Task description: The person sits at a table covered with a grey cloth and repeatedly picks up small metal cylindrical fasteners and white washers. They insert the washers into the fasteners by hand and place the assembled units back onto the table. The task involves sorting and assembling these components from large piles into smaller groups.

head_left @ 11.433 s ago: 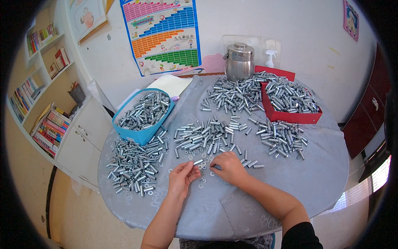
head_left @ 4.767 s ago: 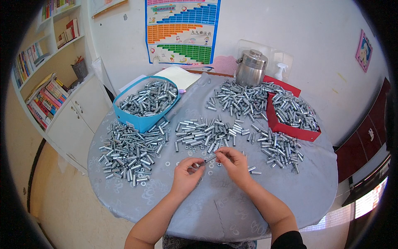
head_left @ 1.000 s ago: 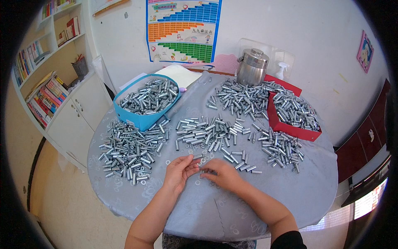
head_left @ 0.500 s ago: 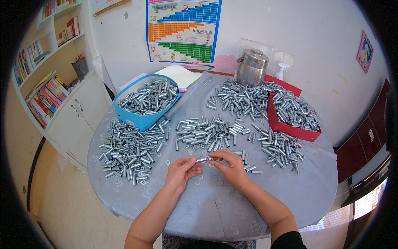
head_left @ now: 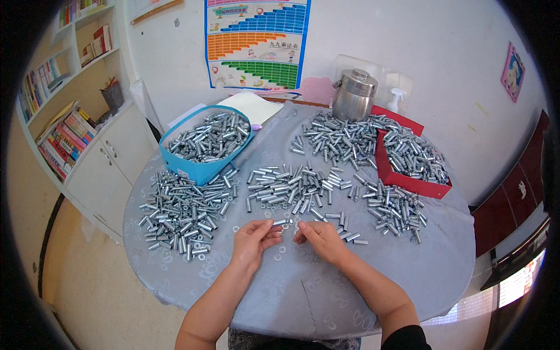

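My left hand [head_left: 252,240] pinches a shiny metal expansion bolt [head_left: 281,222] between thumb and fingers, its end pointing right. Just right of that end is my right hand [head_left: 321,240], apart from the bolt, with its fingers curled in toward the thumb. Whatever the right fingertips may hold is hidden. A few flat washers [head_left: 280,249] lie on the cloth between the hands. Beyond the hands spreads a loose pile of metal sleeves [head_left: 286,185], with more washers along its near side.
At left, a blue bin [head_left: 201,169] full of metal parts stands behind a heap of bolts and washers [head_left: 186,213]. A red box [head_left: 415,185] of parts is at right, beside another heap [head_left: 396,210]. A steel pot [head_left: 353,96] stands at the back of the cloth-covered table [head_left: 280,303].
My right hand has come off the bolt's right end and dropped slightly, its fingers curling in. The left hand still holds the bolt in nearly the same place.
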Tool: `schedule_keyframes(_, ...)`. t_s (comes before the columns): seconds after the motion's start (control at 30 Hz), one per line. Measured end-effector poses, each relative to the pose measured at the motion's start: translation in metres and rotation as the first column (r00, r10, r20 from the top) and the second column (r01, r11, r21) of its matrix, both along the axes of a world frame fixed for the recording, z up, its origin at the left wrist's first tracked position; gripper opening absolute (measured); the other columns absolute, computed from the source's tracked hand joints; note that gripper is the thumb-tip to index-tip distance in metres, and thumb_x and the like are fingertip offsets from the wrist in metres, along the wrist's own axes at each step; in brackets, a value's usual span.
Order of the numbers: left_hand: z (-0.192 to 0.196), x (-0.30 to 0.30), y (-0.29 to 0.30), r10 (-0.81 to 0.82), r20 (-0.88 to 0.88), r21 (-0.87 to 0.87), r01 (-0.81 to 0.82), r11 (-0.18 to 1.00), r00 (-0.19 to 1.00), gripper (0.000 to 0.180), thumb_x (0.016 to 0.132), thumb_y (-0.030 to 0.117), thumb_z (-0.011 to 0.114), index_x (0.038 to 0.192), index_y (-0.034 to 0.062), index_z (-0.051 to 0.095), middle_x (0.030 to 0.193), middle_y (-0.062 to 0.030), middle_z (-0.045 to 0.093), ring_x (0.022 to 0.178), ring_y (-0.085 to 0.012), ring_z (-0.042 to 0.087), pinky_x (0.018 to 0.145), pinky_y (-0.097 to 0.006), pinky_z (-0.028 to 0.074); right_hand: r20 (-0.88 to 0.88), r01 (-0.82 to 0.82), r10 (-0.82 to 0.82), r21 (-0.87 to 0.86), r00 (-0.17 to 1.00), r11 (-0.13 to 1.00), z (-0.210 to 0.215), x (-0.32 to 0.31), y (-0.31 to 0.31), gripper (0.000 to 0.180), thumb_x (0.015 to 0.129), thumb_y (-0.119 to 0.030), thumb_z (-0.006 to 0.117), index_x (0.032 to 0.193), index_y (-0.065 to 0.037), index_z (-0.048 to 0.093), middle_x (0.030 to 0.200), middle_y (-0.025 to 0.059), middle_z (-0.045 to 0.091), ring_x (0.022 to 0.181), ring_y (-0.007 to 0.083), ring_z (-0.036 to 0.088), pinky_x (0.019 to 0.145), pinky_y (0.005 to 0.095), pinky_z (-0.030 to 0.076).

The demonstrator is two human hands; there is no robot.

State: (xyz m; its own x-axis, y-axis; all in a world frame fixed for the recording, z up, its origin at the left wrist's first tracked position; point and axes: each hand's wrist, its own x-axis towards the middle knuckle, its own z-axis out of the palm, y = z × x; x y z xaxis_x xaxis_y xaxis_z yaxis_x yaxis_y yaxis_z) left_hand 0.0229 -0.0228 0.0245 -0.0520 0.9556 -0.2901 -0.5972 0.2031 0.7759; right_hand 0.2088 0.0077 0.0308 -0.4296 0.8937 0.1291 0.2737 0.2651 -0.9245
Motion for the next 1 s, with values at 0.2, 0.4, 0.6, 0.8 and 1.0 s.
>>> schedule_keyframes(0.2,-0.003,0.000,0.001,-0.002,0.001,0.017,0.002,1.000,1.000,0.016,0.081,0.011,0.061,0.089,-0.0018,0.056,0.083,-0.0154,0.062,0.067,-0.0165,0.061,0.062,-0.027,0.053,-0.115,-0.005,0.001,-0.036,0.993,0.999,0.003,-0.002,0.000,0.036,0.091,-0.031,0.043,0.097,-0.001,0.061,0.076,0.0070,0.060,0.067,0.0123,0.055,0.064,0.0247,0.045)
schedule_keyframes(0.4,-0.003,0.000,0.000,0.002,0.000,0.024,-0.002,1.000,1.000,0.016,0.081,0.010,0.061,0.089,-0.0019,0.056,0.082,-0.0156,0.062,0.066,-0.0168,0.061,0.061,-0.027,0.054,-0.110,-0.038,0.026,-0.106,0.994,0.994,0.007,-0.001,-0.001,0.036,0.091,-0.031,0.042,0.101,-0.001,0.060,0.075,0.0057,0.060,0.066,0.0111,0.054,0.063,0.0242,0.044)
schedule_keyframes(0.6,-0.001,0.003,0.000,0.027,-0.043,0.042,-0.025,0.999,0.999,0.015,0.081,0.009,0.061,0.088,-0.0034,0.056,0.082,-0.0164,0.062,0.066,-0.0180,0.062,0.061,-0.028,0.054,-0.061,-0.069,0.063,-0.094,0.996,0.993,0.004,0.003,0.003,0.032,0.090,-0.028,0.045,0.106,-0.004,0.057,0.083,0.0064,0.060,0.070,0.0123,0.054,0.064,0.0247,0.044)
schedule_keyframes(0.8,-0.003,0.008,-0.001,-0.035,-0.234,0.136,0.068,0.988,0.972,0.016,0.082,0.010,0.059,0.091,-0.0023,0.056,0.083,-0.0146,0.062,0.069,-0.0185,0.062,0.061,-0.028,0.054,-0.040,-0.012,0.022,0.240,0.999,0.971,0.008,-0.003,-0.002,0.028,0.081,-0.012,0.057,0.108,-0.007,0.057,0.101,0.0071,0.057,0.086,0.0167,0.055,0.070,0.0277,0.045)
schedule_keyframes(1.0,0.006,0.016,-0.006,-0.073,-0.185,0.183,0.107,0.977,0.980,0.019,0.082,0.006,0.058,0.099,-0.0015,0.056,0.084,-0.0147,0.062,0.071,-0.0193,0.062,0.063,-0.031,0.054,0.049,-0.033,0.016,0.363,0.999,0.931,0.008,0.000,0.000,0.026,0.077,-0.009,0.059,0.103,-0.007,0.057,0.092,0.0136,0.060,0.087,0.0290,0.057,0.075,0.0343,0.046)
